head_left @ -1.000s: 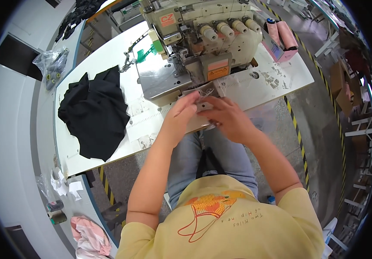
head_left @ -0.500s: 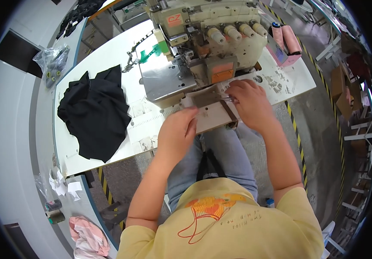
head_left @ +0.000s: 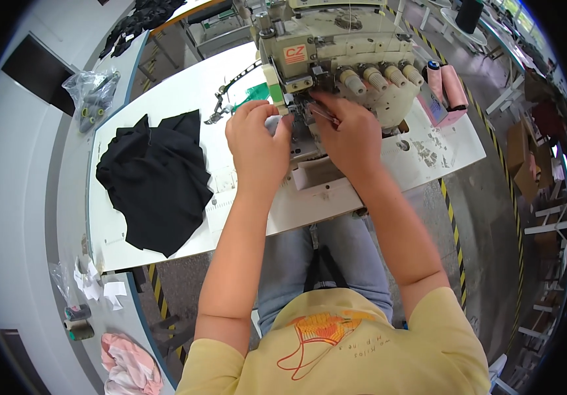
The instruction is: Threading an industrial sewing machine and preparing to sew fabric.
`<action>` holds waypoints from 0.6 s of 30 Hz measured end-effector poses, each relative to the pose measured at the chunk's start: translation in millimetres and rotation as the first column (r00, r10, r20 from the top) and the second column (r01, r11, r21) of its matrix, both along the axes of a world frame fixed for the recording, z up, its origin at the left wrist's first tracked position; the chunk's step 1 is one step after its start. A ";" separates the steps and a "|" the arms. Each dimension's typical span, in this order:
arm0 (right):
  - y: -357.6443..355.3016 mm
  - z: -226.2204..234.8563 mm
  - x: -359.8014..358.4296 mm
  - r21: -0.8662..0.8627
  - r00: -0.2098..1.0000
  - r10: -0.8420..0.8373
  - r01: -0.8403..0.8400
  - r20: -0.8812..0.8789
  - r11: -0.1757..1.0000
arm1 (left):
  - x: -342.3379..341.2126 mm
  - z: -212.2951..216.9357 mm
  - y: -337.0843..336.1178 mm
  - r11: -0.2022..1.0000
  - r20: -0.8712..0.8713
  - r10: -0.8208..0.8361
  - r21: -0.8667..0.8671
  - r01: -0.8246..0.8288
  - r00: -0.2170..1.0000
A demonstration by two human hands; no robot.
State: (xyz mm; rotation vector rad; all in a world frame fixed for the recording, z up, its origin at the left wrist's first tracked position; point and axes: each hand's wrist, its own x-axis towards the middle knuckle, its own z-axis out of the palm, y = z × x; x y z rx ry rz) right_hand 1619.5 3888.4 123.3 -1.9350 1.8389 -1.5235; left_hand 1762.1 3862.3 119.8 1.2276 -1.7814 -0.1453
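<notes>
A cream overlock sewing machine (head_left: pixel 389 105) stands on the white table, with my hands on either side of its needle area. My right hand (head_left: pixel 349 135) is closed around slim metal tweezers (head_left: pixel 325 114), their tips pointing in at the needle parts. On the left side my left hand (head_left: pixel 257 141) reaches to the machine head, thumb and fingers curled close together against the metal parts. Whatever lies between those fingertips is hidden. Below my hands, an open shallow compartment (head_left: pixel 316 174) sits at the machine's front.
Black fabric (head_left: pixel 155 178) lies crumpled on the table (head_left: pixel 231 220) at left. Behind my left hand are a green piece (head_left: pixel 252 95) and a dark chain-like strip (head_left: pixel 221 99). Pink thread cones (head_left: pixel 453 89) stand in a box at right. A bag of spools (head_left: pixel 92 99) hangs far left.
Both hands have moved up and away from the front compartment to the needle area. The tweezers travelled with my right hand. The view has shifted slightly.
</notes>
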 end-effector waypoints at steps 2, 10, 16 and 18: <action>-4.4 -0.3 1.4 -0.015 0.999 -0.028 0.028 -0.032 1.000 | -6.2 0.7 -11.0 0.998 -0.017 0.006 0.066 -0.005 1.000; -8.1 15.0 8.8 0.160 0.990 -0.109 0.094 0.088 0.983 | -10.8 3.7 -19.8 0.980 -0.151 -0.028 0.190 0.057 0.988; -8.3 6.7 8.4 0.019 0.993 -0.074 0.073 0.090 0.997 | -2.3 -2.0 -6.7 0.986 -0.135 -0.011 0.164 0.033 0.991; -6.4 4.0 7.4 0.035 0.986 -0.059 0.054 0.155 0.998 | -4.8 -0.6 1.3 0.993 -0.159 -0.003 0.118 0.022 0.987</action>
